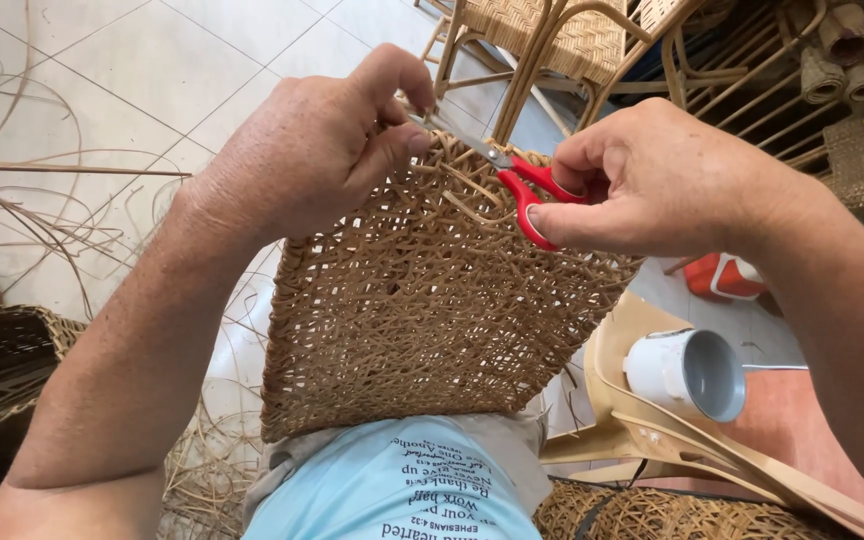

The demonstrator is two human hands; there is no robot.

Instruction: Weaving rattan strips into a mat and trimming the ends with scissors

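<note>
Our left hand point(317, 150) pinches a cane strand at the top edge of the woven rattan panel point(422, 300). Our right hand point(652, 185) grips red-handled scissors point(522, 185), blades at that strand.

Seen from above: a left hand point(317, 150) pinches a strand at the top edge of a woven cane panel point(422, 300) resting on the lap. At three o'clock, the right hand point(662, 185) holds red-handled scissors point(512, 180) against the weave.
</note>
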